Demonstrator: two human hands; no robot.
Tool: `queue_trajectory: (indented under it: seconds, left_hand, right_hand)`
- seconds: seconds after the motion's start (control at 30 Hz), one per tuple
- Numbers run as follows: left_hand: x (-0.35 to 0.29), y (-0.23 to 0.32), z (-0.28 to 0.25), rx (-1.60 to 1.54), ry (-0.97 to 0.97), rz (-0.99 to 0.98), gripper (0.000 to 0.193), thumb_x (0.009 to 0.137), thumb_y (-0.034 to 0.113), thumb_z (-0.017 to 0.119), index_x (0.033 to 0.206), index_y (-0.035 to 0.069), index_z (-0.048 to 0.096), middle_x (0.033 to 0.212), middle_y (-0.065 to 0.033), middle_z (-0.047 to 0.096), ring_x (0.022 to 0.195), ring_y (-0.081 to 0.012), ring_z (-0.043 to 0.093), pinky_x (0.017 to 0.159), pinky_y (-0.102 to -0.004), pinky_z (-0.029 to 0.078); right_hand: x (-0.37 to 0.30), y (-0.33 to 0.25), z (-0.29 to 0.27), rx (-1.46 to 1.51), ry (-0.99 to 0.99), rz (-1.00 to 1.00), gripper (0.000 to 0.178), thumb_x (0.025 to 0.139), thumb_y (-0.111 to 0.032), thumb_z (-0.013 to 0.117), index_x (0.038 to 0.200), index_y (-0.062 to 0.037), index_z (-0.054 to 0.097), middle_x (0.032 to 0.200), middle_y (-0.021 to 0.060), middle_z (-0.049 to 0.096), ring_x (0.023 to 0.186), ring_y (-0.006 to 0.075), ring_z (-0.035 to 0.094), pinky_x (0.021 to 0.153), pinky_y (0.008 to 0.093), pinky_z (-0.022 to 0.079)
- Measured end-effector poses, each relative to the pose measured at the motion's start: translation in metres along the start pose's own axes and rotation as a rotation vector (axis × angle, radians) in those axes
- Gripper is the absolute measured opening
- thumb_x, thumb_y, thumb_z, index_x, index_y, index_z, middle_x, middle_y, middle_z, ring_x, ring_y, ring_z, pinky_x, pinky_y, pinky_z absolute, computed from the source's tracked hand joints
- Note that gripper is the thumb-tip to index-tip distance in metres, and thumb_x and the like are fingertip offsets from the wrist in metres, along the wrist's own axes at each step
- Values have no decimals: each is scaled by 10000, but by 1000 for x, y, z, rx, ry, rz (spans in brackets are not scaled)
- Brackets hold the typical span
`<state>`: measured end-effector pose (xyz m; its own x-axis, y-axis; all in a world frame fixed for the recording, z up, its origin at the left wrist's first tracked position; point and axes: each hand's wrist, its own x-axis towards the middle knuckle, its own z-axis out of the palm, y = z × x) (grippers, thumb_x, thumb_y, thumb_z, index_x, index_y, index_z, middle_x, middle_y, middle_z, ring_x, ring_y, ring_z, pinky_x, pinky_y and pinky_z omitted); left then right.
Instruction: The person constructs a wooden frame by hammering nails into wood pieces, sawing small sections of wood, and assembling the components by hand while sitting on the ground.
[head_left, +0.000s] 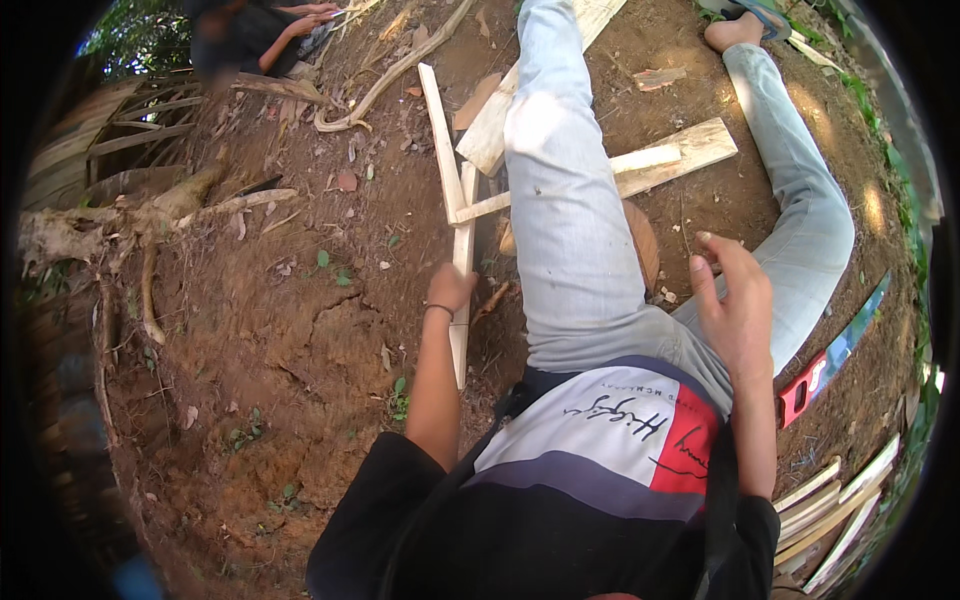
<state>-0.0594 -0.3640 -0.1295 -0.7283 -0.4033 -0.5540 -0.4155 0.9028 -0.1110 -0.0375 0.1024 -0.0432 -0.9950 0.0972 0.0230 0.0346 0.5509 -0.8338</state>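
My left hand (452,288) is closed around a pale wooden strip (460,345), which runs along the ground to the left of my outstretched leg. At its far end, the strip meets two other thin strips: one slanting strip (437,140) points away, and a crosspiece (645,160) passes behind my leg to the right. How they are joined is too small to tell. My right hand (735,305) is raised over my bent right leg, fingers apart, holding nothing.
Wide boards (708,157) lie beneath and beyond my leg, near a round wood block (642,245). A handsaw with a red handle (797,400) rests at right, above stacked strips (825,515). Roots (395,80) cross the dirt. Another person (240,40) sits at far left.
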Motion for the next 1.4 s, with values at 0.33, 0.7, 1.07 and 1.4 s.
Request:
queue_trajectory:
  seconds: [0.33, 0.7, 1.07, 1.4]
  left_hand:
    - [-98, -41, -102, -171, -535, 74, 426, 881, 364, 675, 1083, -6, 614, 898, -75, 637, 799, -155, 587, 740, -330, 486]
    - [-98, 129, -145, -1201, -224, 712, 385, 925, 248, 673, 1183, -8, 545, 936, -18, 604, 811, -85, 582, 707, -241, 496]
    - [-51, 377, -117, -1399, -512, 819, 400, 997, 449, 511, 1060, 61, 584, 877, -10, 594, 784, -93, 578, 659, -225, 483]
    - [22, 361, 13, -462, -204, 763, 327, 910, 225, 539, 1094, -13, 666, 1103, -229, 670, 1039, -351, 648, 917, -404, 486]
  right_hand:
    - [-35, 0, 10, -59, -105, 24, 215, 859, -122, 648, 1014, 27, 638, 901, 189, 668, 807, 375, 641, 733, 437, 511]
    - [-8, -87, 69, 725, -797, 73, 663, 931, -389, 621, 1387, 38, 398, 1108, 210, 623, 830, 256, 673, 730, 365, 540]
    - [45, 40, 9, 1093, -308, 377, 721, 964, -158, 601, 1545, -52, 187, 1260, 123, 576, 1062, 165, 551, 904, 307, 451]
    - [128, 148, 60, 1415, -100, 605, 749, 965, -136, 597, 1551, -56, 136, 1231, 114, 584, 1136, 182, 557, 988, 349, 440]
